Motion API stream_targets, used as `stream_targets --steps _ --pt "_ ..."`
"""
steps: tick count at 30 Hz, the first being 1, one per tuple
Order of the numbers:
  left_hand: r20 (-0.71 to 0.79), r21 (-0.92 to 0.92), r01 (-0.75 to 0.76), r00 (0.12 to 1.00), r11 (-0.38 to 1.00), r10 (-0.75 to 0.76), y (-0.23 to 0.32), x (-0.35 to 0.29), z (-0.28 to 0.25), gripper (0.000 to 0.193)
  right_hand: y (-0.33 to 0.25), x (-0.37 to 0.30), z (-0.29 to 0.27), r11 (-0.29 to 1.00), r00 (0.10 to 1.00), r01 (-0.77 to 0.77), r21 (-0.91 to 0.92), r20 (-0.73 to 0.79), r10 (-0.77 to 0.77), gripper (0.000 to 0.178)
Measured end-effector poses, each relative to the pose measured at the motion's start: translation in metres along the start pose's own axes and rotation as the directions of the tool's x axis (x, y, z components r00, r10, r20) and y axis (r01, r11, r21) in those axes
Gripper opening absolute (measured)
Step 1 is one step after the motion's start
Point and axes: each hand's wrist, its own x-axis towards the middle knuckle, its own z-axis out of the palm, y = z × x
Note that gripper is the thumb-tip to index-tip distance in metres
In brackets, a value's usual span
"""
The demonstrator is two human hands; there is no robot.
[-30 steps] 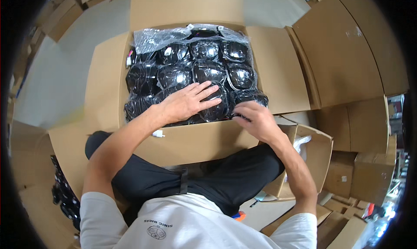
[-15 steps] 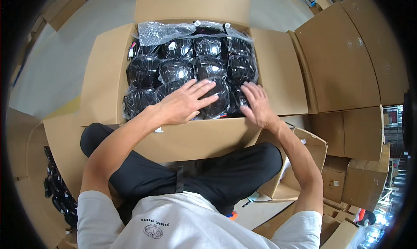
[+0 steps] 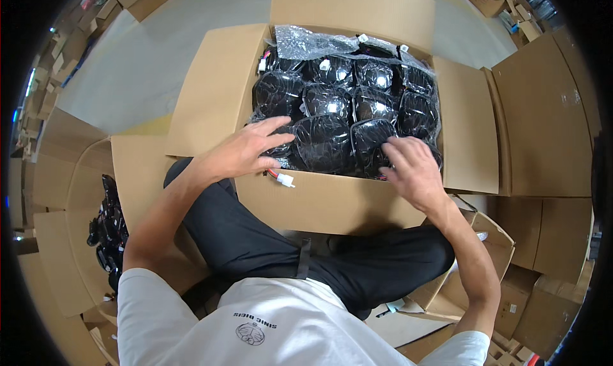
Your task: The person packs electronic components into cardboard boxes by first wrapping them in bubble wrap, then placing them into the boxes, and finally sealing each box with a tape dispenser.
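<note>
An open cardboard box (image 3: 332,203) sits before me, filled with rows of shiny black rounded parts (image 3: 322,144) in clear plastic wrap. My left hand (image 3: 246,152) is over its front left corner, fingers apart, by a wrapped part there that it partly hides. A white connector (image 3: 285,180) on a red wire hangs over the front edge beside that hand. At the front right, my right hand (image 3: 414,173) rests with bent, parted fingers on a wrapped black part (image 3: 372,138). Small white connectors (image 3: 325,64) show among the back rows.
Bubble wrap (image 3: 313,43) lies along the box's back. Its flaps (image 3: 469,126) are folded outward. A smaller open carton (image 3: 488,257) stands by my right knee. More black parts (image 3: 110,228) lie in a carton at the left; large cartons (image 3: 539,117) stand at the right.
The view has swung left, so the box appears further right. My left hand has moved from the front middle to the front left corner. My right hand stays at the front right.
</note>
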Motion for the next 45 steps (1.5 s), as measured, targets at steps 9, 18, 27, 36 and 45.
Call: stream_targets --steps 9,18,27,36,45 --pt "0.03 0.117 0.146 0.988 0.982 -0.15 -0.018 0.003 0.009 0.077 -0.142 0.085 0.07 0.972 0.976 0.179 0.154 0.095 -0.194 0.035" --pt "-0.058 -0.026 0.099 0.993 0.995 -0.1 -0.048 -0.007 0.001 0.069 -0.12 0.116 0.085 0.99 0.996 0.065 0.122 0.054 -0.072 0.025" --pt "-0.036 0.086 0.158 0.987 0.984 -0.155 -0.044 -0.024 0.022 0.083 -0.106 0.118 0.073 0.969 0.999 -0.016 0.246 0.037 0.007 0.021" --pt "-0.055 0.15 0.169 0.985 0.974 -0.162 -0.027 -0.023 0.018 0.078 -0.079 0.106 0.094 0.982 0.982 -0.065 -0.18 0.163 0.095 0.068" --pt "-0.282 -0.003 0.046 0.958 0.999 -0.045 -0.025 0.059 0.028 0.042 -0.063 0.106 0.09 0.986 0.976 -0.076 -0.151 0.191 0.104 0.07"
